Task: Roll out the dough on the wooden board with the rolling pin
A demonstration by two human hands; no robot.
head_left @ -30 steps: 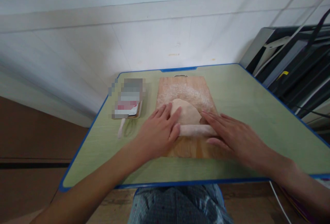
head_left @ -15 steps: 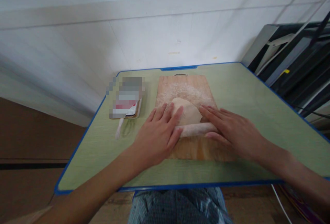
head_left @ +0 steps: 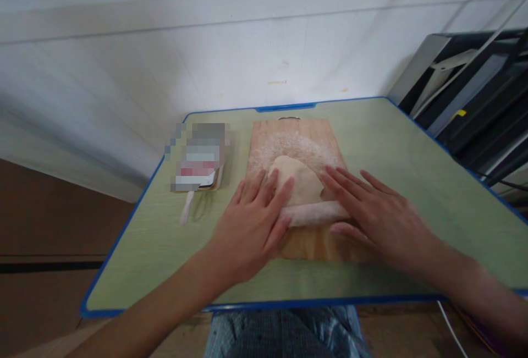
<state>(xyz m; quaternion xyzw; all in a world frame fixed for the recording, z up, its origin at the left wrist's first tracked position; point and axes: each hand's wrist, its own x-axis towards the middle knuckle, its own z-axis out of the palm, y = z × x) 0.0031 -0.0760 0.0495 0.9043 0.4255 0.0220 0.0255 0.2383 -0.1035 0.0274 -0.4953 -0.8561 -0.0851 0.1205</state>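
A floured rolling pin [head_left: 314, 214] lies crosswise on a wooden cutting board [head_left: 319, 245]. Just beyond it is a flattened sheet of pale dough [head_left: 299, 181], its near edge against the pin. My left hand [head_left: 252, 220] rests flat over the pin's left end, fingers stretched forward and spread, with the index finger at the dough's left side. Over the right end lies my right hand [head_left: 377, 212], also with fingers extended, their tips near the dough's right edge. Both pin ends are hidden under my hands. Loose flour coats the far part of the board.
The board stands on a green table [head_left: 383, 138] with a blue rim. At the left lies a partly blurred, phone-like object [head_left: 208, 179] with a white strap [head_left: 187, 208]. A white wall [head_left: 247, 66] borders the back; dark stacked items [head_left: 490, 94] stand to the right.
The rolling pin and both hands have shifted slightly toward me. My right hand's fingers are spread a little wider; the view has moved a little.
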